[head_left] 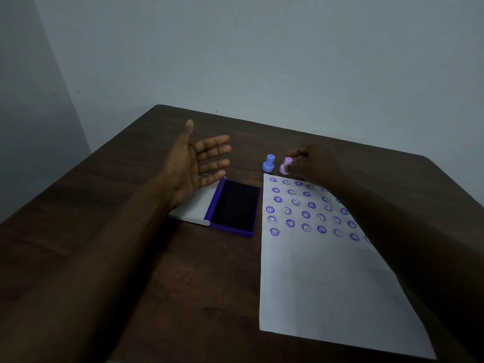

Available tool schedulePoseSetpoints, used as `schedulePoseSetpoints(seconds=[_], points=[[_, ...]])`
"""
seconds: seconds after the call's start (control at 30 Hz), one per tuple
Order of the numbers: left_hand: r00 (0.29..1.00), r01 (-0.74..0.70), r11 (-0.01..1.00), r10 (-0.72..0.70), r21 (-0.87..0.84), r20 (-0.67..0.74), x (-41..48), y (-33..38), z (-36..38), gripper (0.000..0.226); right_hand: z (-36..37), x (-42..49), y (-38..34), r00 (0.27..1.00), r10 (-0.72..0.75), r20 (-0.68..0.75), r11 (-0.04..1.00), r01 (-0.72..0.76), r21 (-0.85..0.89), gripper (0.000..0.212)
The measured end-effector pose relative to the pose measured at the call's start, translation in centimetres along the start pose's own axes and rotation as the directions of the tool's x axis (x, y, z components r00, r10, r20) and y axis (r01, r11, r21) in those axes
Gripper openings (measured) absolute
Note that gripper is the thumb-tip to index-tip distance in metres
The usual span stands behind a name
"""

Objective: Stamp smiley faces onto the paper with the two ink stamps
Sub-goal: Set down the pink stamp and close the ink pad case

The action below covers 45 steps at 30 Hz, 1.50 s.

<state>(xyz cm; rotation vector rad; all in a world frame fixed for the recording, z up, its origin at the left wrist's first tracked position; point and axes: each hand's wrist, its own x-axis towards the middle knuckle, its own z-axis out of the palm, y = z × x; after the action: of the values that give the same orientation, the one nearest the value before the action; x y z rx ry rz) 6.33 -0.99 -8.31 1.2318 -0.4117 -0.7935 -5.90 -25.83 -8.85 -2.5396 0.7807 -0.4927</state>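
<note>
Right hand (309, 163) seemingly pinches the pink stamp (285, 166) beyond the paper (327, 284); left hand (193, 166) splayed, empty. Lift straight, ink evenly.

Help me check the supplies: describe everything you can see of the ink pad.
The ink pad is a flat rectangular case that looks like purple plastic, lying open on the dark wooden table. Its inked surface is very dark, near black, facing up. The white lid is folded out flat to the left, joined along a purple hinge edge. The case lies just left of the stamped paper, its right edge very close to the paper's. The open left hand hovers above the lid; contact is unclear.
</note>
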Motion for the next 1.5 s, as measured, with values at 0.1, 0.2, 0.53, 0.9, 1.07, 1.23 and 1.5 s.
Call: schedulePoseSetpoints(seconds=[0.1,0.2,0.53,0.9,1.07,1.23,1.5], points=[[1.000,-0.002,1.000,0.002,-0.006,0.007,0.1,0.0,-0.1,0.067,0.0,-0.6,-0.3,0.999,0.016,-0.028,1.000,-0.016,0.017,0.020],[1.000,-0.010,1.000,0.010,-0.003,0.006,0.2,0.1,-0.4,0.065,-0.7,-1.3,-0.7,0.996,0.060,-0.073,0.997,-0.056,0.050,0.049],[0.974,-0.056,0.876,0.154,0.479,-0.167,0.0,1.3,-1.7,0.028,-1.7,-9.6,-6.1,0.961,-0.064,0.268,0.996,0.077,-0.036,0.105],[0.928,0.099,0.640,0.216,0.762,-0.303,1.2,0.5,-4.3,0.023,-0.6,-10.6,-8.2,0.895,-0.059,0.443,0.944,0.194,-0.267,0.127],[0.929,0.224,0.792,0.002,0.567,-0.370,1.2,1.0,-4.2,0.052,-0.3,-10.5,-7.8,0.905,-0.050,0.424,0.947,0.178,-0.269,0.127],[0.935,0.246,0.824,-0.063,0.510,-0.349,0.8,1.5,-4.3,0.055,-0.6,-10.7,-8.3,0.897,-0.050,0.439,0.947,0.183,-0.266,0.119],[0.980,0.074,0.881,0.022,0.467,-0.198,-0.5,3.4,-4.1,0.058,-0.8,-10.7,-8.3,0.892,-0.051,0.450,0.945,0.189,-0.267,0.118]])
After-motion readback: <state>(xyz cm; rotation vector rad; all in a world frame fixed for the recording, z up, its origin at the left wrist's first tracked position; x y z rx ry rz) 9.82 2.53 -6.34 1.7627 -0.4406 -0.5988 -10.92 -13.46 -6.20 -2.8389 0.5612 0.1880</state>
